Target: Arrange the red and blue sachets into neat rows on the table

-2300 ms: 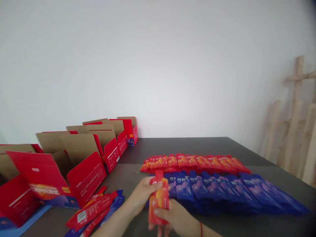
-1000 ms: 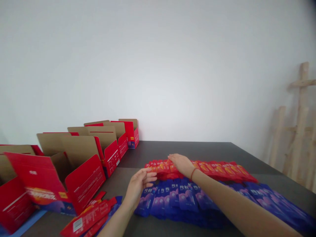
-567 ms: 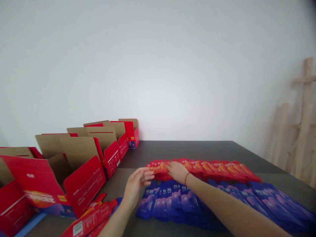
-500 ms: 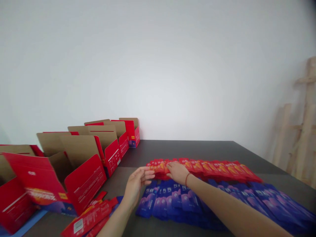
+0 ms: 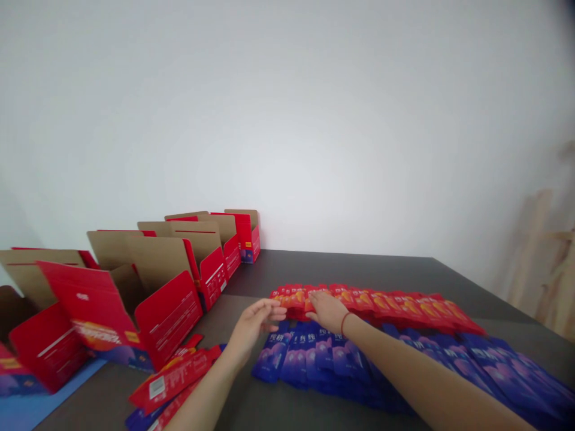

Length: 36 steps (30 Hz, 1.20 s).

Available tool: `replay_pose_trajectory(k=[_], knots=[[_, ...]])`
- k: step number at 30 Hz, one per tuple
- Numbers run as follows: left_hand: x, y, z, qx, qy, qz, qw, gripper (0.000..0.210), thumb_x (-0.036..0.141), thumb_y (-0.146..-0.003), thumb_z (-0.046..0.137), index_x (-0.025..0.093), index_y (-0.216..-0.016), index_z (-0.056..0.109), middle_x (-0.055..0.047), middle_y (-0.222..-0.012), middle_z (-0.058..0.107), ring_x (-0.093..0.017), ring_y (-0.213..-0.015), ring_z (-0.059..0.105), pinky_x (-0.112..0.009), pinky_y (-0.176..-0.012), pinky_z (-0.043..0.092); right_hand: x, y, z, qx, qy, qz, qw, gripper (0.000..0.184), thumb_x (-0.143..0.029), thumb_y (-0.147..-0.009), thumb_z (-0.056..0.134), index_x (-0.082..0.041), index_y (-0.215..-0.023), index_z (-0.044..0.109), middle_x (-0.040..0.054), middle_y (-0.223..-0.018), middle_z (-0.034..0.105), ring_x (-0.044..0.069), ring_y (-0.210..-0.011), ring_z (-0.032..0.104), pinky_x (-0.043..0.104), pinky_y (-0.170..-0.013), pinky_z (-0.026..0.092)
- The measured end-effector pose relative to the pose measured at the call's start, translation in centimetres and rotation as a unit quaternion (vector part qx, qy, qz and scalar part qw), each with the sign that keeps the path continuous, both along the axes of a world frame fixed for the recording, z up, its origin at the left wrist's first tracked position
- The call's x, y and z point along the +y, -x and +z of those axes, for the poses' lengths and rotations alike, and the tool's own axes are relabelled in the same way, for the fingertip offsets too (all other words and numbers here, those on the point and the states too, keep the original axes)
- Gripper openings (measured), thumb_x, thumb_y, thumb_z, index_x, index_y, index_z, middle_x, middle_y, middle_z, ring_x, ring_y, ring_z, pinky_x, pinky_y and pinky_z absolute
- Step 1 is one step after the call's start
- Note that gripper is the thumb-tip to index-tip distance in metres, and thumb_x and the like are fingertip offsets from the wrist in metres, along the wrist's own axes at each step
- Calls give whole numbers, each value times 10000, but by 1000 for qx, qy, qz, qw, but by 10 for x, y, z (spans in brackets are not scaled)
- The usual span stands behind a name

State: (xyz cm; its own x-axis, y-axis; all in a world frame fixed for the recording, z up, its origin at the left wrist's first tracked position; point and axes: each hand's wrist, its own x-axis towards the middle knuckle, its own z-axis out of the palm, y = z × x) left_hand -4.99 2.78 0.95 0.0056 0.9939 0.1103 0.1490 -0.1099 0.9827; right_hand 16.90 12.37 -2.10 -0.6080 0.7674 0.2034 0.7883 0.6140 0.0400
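Note:
A row of overlapping red pouches (image 5: 395,306) with orange pictures runs across the table. Nearer to me lies a row of blue-purple pouches (image 5: 309,362). At the left end of the red row is my left hand (image 5: 254,329), fingers stretched out and slightly apart, their tips at the edge of the end pouches. My right hand (image 5: 329,311), with a thin red cord on its wrist, rests palm down on the red pouches a little further right. Its fingers are extended, and its forearm crosses over the blue row and hides part of it.
Open red cardboard boxes (image 5: 168,317) with raised flaps stand in a line along the left. By my left forearm is a loose pile of red and blue pouches (image 5: 179,380). A blue sheet (image 5: 85,383) lies under the nearest boxes. Wooden stands (image 5: 561,281) lean at the right.
The view has turned slightly to the left, so boxes and pouches appear further right. Both hands keep nearly the same places at the red row.

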Motion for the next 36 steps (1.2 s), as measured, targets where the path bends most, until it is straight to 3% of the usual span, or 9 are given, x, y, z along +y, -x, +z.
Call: replay_pose_trajectory(k=[3,5,9,12,16,21,27,33,36], knots=[[-11,26,6,324,-24,44,945,291,342,-883,446,198,-1018,660,-103,-1102,722,-239,-1041,656,-325,-871,489,-8,0,6,9,-1,9,1000,501,-321,-912,546,0,-1297,555,259,-1347,536,323,-1278,487,434,-1085,347],[-22,48,7,431,-3,111,896,269,314,-834,530,183,-1027,665,-144,-1154,686,-296,-1127,596,-388,-980,412,-21,3,10,16,-3,21,1000,520,-305,-922,530,31,-1319,521,280,-1371,500,338,-1302,458,456,-1105,323],[-50,82,-1,534,68,220,814,351,305,-811,542,75,-1056,641,-264,-1123,641,-414,-1132,545,-536,-961,374,-70,14,14,28,3,72,997,548,-319,-932,521,8,-1370,477,233,-1419,468,309,-1329,432,430,-1131,316],[-70,93,-10,588,100,235,767,400,351,-840,518,41,-1063,639,-286,-1069,650,-429,-1080,567,-562,-910,399,-116,24,11,68,27,127,989,571,-337,-917,554,-33,-1392,465,184,-1449,449,296,-1342,416,429,-1135,325],[-89,92,-22,658,132,220,708,466,448,-910,422,121,-1181,613,-238,-1195,625,-395,-1089,577,-536,-836,452,-161,33,6,126,73,175,974,616,-382,-897,585,-53,-1402,457,174,-1454,444,302,-1340,417,445,-1122,351],[-99,74,-39,697,115,265,656,537,468,-939,355,158,-1342,527,-227,-1344,537,-411,-1104,551,-544,-839,431,-185,33,10,107,180,205,956,650,-381,-888,591,-15,-1403,441,191,-1469,402,310,-1366,371,419,-1141,313],[-99,38,-46,701,87,267,655,605,495,-935,341,82,-1325,549,-278,-1289,556,-443,-1045,564,-519,-790,439,-189,33,-3,103,201,196,954,651,-347,-872,592,-11,-1407,435,201,-1475,377,314,-1372,357,410,-1143,299],[-97,20,-32,664,101,211,710,566,450,-901,445,27,-1260,558,-280,-1156,618,-390,-948,640,-435,-744,481,-189,40,-33,86,178,214,957,672,-342,-844,630,-13,-1401,447,211,-1451,421,320,-1332,421,386,-1122,339],[-97,20,-25,667,116,194,710,441,385,-884,477,54,-1145,608,-233,-1023,673,-346,-909,669,-398,-746,490,-186,38,-34,78,185,215,956,670,-366,-847,629,-18,-1394,462,211,-1437,441,329,-1307,454,384,-1101,370]])
